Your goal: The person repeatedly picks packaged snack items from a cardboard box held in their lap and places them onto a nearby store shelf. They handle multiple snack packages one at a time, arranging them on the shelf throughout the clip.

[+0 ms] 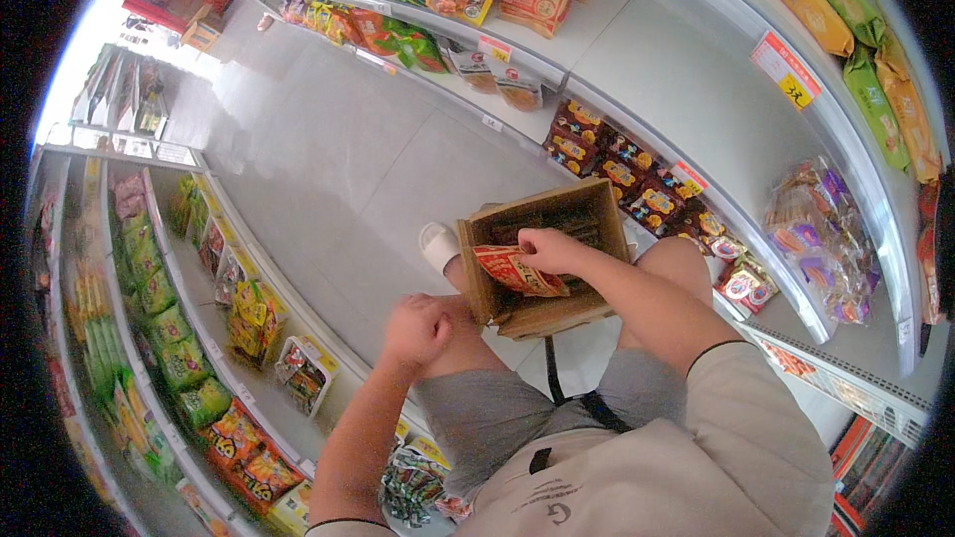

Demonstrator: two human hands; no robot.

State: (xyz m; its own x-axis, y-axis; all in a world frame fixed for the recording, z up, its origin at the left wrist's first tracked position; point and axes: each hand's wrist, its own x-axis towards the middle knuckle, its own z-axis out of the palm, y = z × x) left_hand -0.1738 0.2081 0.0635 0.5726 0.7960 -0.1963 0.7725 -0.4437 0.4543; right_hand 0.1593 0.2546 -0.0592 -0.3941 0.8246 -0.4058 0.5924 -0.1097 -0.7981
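Observation:
An open cardboard box [476, 273] stands between my knees. My right hand [550, 251] reaches into it, its fingers closed on the edge of a red snack packet [517, 270]. Dark packs [587, 231] show deeper in the box, partly hidden by my hand and forearm. My left hand [418, 331] is curled into a loose fist above my left knee, away from the box, and nothing shows in it.
Close on the right, shelves hold brown snack packs [637, 184], purple-and-clear bags [824, 239] and green and yellow packages [875, 104]. Shelves along the left carry green bags [184, 363] and orange bags [249, 447]. A grey tiled floor [328, 129] runs between them.

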